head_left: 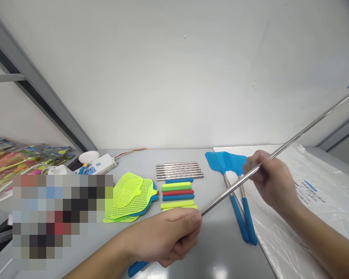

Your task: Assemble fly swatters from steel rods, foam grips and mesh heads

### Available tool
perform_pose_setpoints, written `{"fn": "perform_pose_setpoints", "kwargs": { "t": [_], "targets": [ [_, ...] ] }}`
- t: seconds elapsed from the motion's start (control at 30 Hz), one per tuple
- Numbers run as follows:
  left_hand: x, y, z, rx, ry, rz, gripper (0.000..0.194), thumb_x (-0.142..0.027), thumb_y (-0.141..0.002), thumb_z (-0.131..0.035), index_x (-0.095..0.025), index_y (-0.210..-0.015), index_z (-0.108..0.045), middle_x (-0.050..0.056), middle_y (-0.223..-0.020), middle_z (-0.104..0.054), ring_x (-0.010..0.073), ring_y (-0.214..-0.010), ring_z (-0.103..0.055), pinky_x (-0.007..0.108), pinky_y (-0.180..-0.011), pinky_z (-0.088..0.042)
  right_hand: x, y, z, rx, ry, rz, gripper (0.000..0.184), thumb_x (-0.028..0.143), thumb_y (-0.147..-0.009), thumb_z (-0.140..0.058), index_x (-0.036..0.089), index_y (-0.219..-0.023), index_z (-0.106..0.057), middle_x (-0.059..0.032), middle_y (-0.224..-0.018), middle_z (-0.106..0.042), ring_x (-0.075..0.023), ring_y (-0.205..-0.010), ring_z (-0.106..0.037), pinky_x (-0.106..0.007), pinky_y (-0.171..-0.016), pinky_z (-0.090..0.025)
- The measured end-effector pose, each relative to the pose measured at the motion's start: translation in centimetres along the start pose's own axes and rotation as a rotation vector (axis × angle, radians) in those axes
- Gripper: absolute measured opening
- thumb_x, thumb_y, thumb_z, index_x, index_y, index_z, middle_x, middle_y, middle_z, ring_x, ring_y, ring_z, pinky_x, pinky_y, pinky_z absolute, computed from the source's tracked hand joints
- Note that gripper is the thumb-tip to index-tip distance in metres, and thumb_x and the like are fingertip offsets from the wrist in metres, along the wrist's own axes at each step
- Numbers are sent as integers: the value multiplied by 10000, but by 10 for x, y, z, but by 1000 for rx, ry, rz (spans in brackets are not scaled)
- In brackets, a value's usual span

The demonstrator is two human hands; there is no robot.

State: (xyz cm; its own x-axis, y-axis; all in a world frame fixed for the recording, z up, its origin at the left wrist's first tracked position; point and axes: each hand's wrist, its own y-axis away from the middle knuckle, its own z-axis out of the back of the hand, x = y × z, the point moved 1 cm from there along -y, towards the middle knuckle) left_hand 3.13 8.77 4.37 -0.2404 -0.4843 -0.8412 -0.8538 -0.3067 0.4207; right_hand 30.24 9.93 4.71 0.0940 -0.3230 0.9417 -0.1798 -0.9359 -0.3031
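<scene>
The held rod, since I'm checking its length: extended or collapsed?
Extended: the rod passes the right hand and looks far longer than the loose rods.

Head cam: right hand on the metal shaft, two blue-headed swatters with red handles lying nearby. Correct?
Not quite: the handles of the two blue-headed swatters are blue, not red, per the head view. The right hand is indeed on the metal shaft.

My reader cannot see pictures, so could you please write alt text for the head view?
The left hand grips a long metal-rod fly swatter at its blue-handled end; the right hand holds it farther up. Nearby lie stacked mesh swatter heads, thin metal rods, coloured handles and two blue fly swatters.
</scene>
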Motion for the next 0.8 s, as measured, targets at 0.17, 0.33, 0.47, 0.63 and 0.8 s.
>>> {"fn": "perform_pose_setpoints", "kwargs": {
  "t": [0.17, 0.33, 0.47, 0.63, 0.8],
  "targets": [
    [-4, 0, -8, 1, -64, 99, 423, -603, -912, -427, -206, -767, -413, -75, -572, -332, 62, -444, -271, 171, -358, -208, -6, 42, -34, 392, 281, -76, 278, 419, -891, -586, 209, -711, -560, 23, -615, -453, -120, -557, -382, -267, -506, -288],
    [-5, 2, -5, 16, -102, 104, 464, -633, -905, -404, -198, -746, -415, -70, -570, -346, 64, -450, -295, 171, -368, -257, -1, 47, -39, 425, 333, -92, 409, 423, -953, -473, 198, -619, -540, 26, -552, -439, -109, -518, -368, -263, -490, -284],
    [-8, 3, -3, 47, -120, 65, 495, -656, -893, -399, -199, -704, -387, -68, -567, -346, 63, -439, -296, 188, -373, -267, 7, 38, -31, 430, 402, -28, 411, 417, -934, -506, 199, -596, -591, 12, -528, -471, -117, -514, -400, -273, -483, -289],
    [-11, 3, -5, 24, -149, 47, 467, -611, -921, -394, -196, -707, -389, -60, -590, -362, 67, -468, -326, 188, -396, -293, 13, 35, -28, 429, 409, -16, 406, 433, -915, -525, 204, -591, -614, 3, -503, -481, -127, -501, -412, -284, -464, -281],
    [-8, 1, 1, -9, -139, 18, 441, -573, -939, -394, -198, -708, -385, -71, -573, -333, 70, -476, -318, 193, -430, -314, 1, 27, -22, 291, 356, -91, 418, 463, -893, -552, 198, -569, -563, 5, -531, -454, -120, -494, -381, -279, -450, -262]
  ]
}}
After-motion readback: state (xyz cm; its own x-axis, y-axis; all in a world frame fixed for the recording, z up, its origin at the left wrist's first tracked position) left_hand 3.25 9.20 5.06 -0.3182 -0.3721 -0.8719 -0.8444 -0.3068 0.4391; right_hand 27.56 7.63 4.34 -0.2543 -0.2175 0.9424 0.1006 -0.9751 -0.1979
